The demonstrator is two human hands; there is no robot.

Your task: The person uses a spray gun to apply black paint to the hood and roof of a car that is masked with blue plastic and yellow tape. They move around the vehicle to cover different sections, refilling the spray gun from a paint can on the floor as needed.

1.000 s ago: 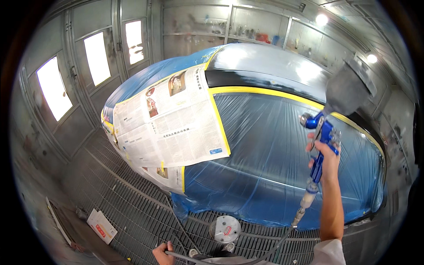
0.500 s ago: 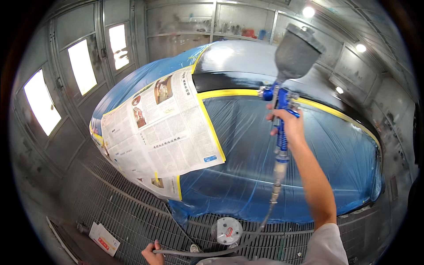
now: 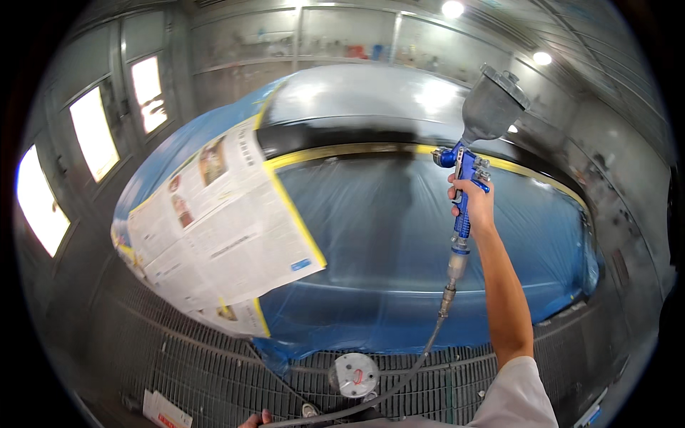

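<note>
My left hand (image 3: 251,420) is mostly cut off by the lower edge; only a few fingertips show beside the grey air hose (image 3: 399,381), so I cannot tell whether they close on it. The far end of the car (image 3: 357,93) blurs into glare, and what looks like bare black bodywork runs along the yellow tape line (image 3: 342,152). My right hand (image 3: 471,203) is wrapped firmly around the blue spray gun (image 3: 462,189), arm stretched forward and up, the gun upright with its grey cup (image 3: 492,107) tilted above. It hangs over the blue masking film (image 3: 414,250), right of the taped newspaper (image 3: 221,228).
</note>
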